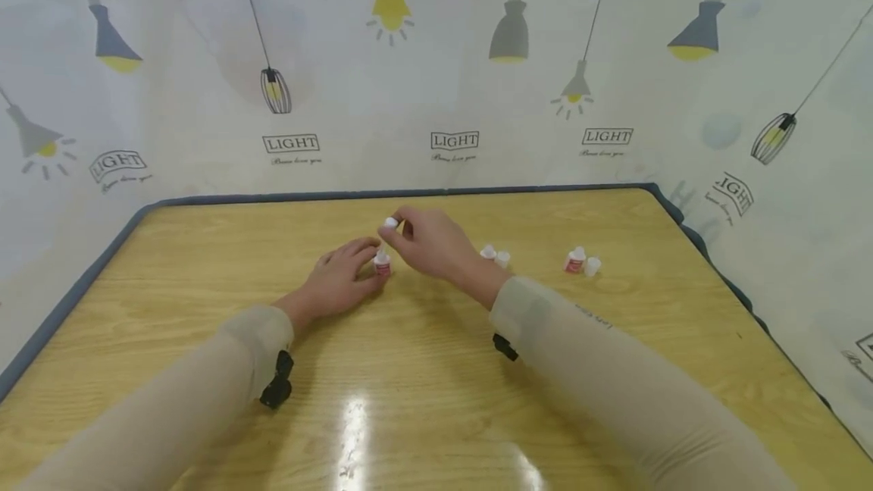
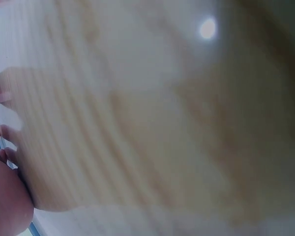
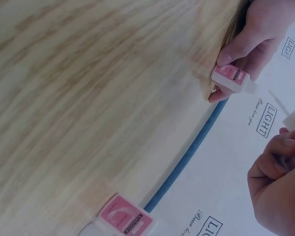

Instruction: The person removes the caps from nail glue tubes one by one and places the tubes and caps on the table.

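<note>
My left hand (image 1: 337,280) holds a small white bottle (image 1: 383,264) with a pink label, thumb on one side and fingers on the other. The bottle stands upright on the table, its narrow neck uncapped. Just above it, my right hand (image 1: 436,245) pinches a white brush cap (image 1: 391,223) between thumb and fingertips. In the right wrist view, a thin pale stem on the brush cap (image 3: 292,121) points at the bottle's neck, apart from it. The left wrist view catches only part of the left hand (image 2: 9,199) at its edge; the bottle is barely visible there.
Right of my hands stands another pink-labelled bottle (image 1: 575,261) with a white cap (image 1: 592,266) beside it. A further bottle (image 1: 487,251) and cap (image 1: 503,258) sit partly behind my right wrist. A dark blue edge (image 1: 327,196) borders the wooden table (image 1: 225,256) by the wall.
</note>
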Demonstrator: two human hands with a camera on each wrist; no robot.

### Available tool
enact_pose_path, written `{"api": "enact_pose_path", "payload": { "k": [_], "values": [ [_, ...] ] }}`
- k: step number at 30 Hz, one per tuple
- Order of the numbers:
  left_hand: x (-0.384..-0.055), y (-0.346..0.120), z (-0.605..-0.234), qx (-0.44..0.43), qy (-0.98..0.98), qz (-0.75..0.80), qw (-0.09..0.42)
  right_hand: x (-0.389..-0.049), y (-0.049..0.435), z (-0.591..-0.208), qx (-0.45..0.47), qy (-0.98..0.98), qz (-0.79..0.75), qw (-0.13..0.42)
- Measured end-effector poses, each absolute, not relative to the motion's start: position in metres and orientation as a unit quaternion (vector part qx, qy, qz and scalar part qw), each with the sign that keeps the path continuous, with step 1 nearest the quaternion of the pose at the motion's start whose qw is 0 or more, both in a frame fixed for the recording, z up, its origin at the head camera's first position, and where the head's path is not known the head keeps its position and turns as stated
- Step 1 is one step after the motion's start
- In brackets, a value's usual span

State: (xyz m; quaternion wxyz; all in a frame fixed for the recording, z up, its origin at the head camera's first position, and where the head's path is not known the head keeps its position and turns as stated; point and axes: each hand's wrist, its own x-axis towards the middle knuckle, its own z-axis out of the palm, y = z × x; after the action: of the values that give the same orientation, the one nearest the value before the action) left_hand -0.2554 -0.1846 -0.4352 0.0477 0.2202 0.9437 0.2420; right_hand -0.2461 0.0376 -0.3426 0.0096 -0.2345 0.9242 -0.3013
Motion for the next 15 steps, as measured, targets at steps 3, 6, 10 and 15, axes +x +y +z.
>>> {"api": "enact_pose_path", "payload": {
  "k": [3, 6, 10, 15],
  "values": [
    [-0.2553, -0.1867, -0.4332, 0.219, 0.944, 0.244, 0.052, -0.2469, 0.0397, -0.3419, -0.234, 0.921, -0.313, 0.005],
    [-0.2564, -0.1875, -0.4321, 0.218, 0.943, 0.247, 0.05, -0.2476, 0.0417, -0.341, -0.231, 0.919, -0.318, 0.004],
    [-0.2577, -0.1876, -0.4324, 0.221, 0.942, 0.247, 0.046, -0.2473, 0.0425, -0.3404, -0.227, 0.919, -0.323, 0.005],
    [-0.2548, -0.1877, -0.432, 0.224, 0.941, 0.25, 0.052, -0.2442, 0.0418, -0.342, -0.227, 0.914, -0.336, 0.008]
  ]
}}
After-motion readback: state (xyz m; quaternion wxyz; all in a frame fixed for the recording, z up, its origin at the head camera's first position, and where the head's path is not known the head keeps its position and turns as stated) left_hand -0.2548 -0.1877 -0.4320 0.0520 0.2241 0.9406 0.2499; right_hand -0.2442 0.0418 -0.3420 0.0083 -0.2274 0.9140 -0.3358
